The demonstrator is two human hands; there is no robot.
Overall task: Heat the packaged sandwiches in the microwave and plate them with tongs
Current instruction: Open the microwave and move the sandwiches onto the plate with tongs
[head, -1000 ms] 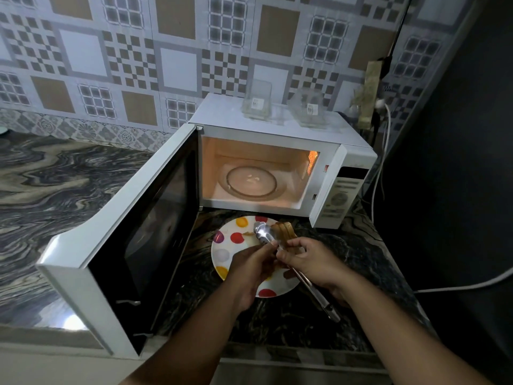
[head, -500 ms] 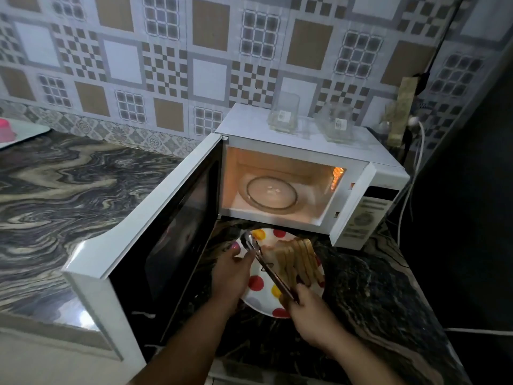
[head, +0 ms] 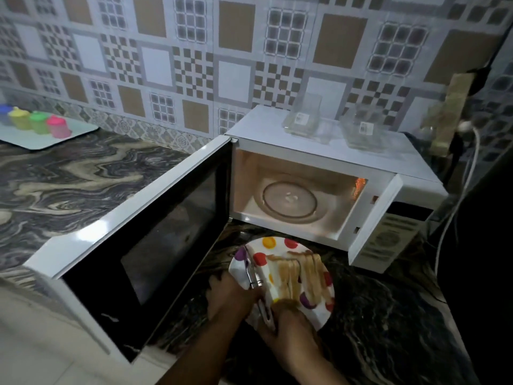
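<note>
While the microwave point(head: 319, 190) stands open and lit at the back right of the tabletop point(head: 83, 173), its turntable bare, the sandwiches point(head: 302, 276) already lie on the spotted plate point(head: 319, 315) just in front of the oven mouth, near the front edge of the tabletop. They lie as a row of slices on the right half of the plate, their long axis running from the near rim away toward the microwave.

Metal tongs point(head: 254, 279) rest on the left half of the plate, roughly parallel to the slices and just beside them, tips pointing away from the person. Both hands meet at the handle end. The left hand point(head: 233, 295) sits at the plate's left rim with its fingers up against the tongs, though whether they curl round the tool or only touch it I cannot tell. The right hand point(head: 291, 329) covers the near rim with fingers curled over the handle end; it appears to hold the tongs, but the grip is blurred.

Plating looks nearly done. Any further nudge of the slices would go rightward from the tongs' tips, and the right hand is the nearer one to the sandwiches. Two clear packages point(head: 302, 118) sit on top of the microwave.
</note>
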